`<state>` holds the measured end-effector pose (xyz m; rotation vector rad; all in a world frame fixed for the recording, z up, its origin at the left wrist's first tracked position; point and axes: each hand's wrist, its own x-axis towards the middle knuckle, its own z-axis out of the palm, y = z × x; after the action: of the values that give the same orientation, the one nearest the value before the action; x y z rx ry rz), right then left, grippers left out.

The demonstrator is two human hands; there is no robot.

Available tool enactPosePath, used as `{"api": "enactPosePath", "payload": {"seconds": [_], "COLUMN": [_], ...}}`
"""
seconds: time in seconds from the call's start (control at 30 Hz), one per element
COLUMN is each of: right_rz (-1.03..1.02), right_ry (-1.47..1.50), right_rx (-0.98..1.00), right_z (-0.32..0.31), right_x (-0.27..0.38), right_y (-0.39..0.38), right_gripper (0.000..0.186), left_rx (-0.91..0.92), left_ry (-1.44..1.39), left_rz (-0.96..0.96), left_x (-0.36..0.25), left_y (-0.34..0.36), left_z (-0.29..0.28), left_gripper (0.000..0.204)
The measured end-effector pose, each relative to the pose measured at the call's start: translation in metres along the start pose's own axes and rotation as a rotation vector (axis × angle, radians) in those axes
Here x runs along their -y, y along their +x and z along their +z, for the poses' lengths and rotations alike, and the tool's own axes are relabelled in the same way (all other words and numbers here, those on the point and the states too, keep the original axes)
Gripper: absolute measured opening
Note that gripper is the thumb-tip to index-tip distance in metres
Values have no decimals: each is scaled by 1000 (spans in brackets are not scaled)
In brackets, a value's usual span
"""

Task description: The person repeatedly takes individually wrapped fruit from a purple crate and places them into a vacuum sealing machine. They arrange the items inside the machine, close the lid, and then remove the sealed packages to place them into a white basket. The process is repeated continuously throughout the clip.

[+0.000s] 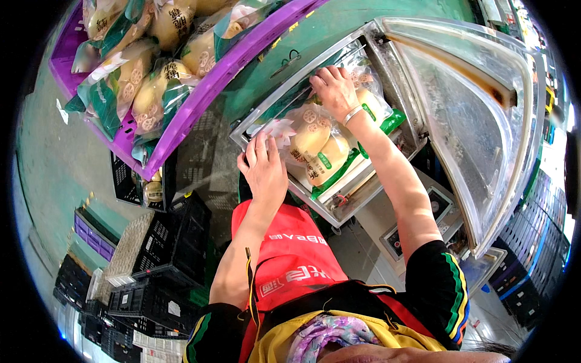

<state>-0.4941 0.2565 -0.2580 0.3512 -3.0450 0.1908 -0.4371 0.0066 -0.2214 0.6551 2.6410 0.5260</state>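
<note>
In the head view, the nearer clear plastic bag with green and pink print, filled with plump pale root segments [315,148], lies flat inside an open rectangular metal chamber [302,77]; a matching farther bag [373,103] lies beside it. The hinged transparent lid [460,121] stands raised to the right.

The left hand [264,169] has its fingers loosely curved at the nearer bag's thin clear end, by the chamber's left rim; whether that grip pinches the film cannot be told. The right hand [334,94] bends over the farther bag's end, fingertips partly hidden, so its grip is likewise unclear.

Each bag is probably fairly heavy, with slick, limp film around firm roots that could snap or bruise. The loose end suits straightening; lifting wants a palm beneath the roots.
</note>
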Motion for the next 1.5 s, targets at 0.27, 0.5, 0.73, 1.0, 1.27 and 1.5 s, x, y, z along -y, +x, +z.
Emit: {"api": "enactPosePath", "payload": {"seconds": [0.27, 0.5, 0.73, 1.0, 1.27, 1.5], "right_rz": [308, 450, 343, 1167, 1225, 1481], "right_ry": [186, 273, -74, 833, 636, 59], "right_rx": [-49, -232, -586, -23, 31, -240], "right_z": [-8, -77, -323, -388, -315, -114], "right_x": [13, 38, 86, -9, 67, 185], "right_y": [-14, -39, -138, -274, -289, -296], "right_gripper": [31, 37, 22, 36, 48, 54], "left_rx": [-10, 26, -580, -297, 377, -99], "left_ry": [44, 42, -186, -387, 21, 70], "left_rz": [68, 79, 428, 1227, 929, 676], "left_x": [3, -4, -24, -262, -197, -78], "left_y": [6, 0, 54, 142, 145, 46], "left_z": [-1, -15, -179, -322, -203, -80], "left_gripper": [60, 56, 25, 26, 36, 34]}}
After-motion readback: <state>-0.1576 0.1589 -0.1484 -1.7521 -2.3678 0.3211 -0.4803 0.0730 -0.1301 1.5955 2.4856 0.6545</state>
